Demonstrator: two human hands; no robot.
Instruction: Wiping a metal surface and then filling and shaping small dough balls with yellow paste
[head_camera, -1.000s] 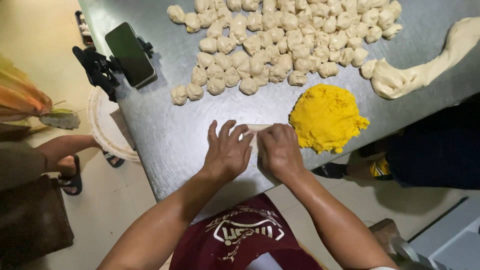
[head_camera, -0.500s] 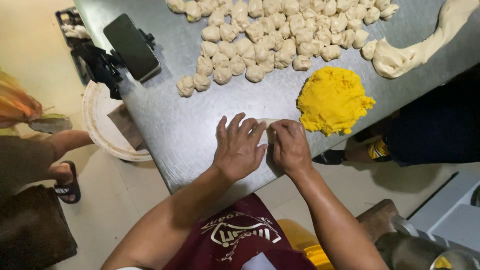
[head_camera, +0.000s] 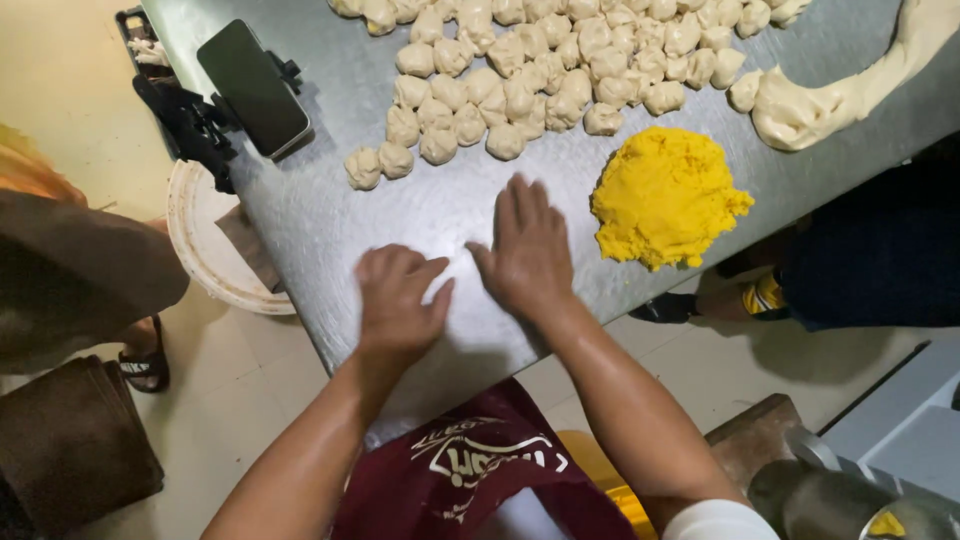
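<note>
I hold my left hand (head_camera: 398, 300) and right hand (head_camera: 528, 250) flat on the steel table (head_camera: 330, 220), fingers spread, gripping nothing; any dough beneath is hidden. I judge rolling underway. Right of my hands: yellow filling (head_camera: 668, 195); beyond: dough pieces (head_camera: 530, 70).

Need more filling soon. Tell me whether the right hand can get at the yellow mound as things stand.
Probably yes. The right hand lies flat on the steel table, with the yellow mound just beside it and only bare tabletop between them.
</note>
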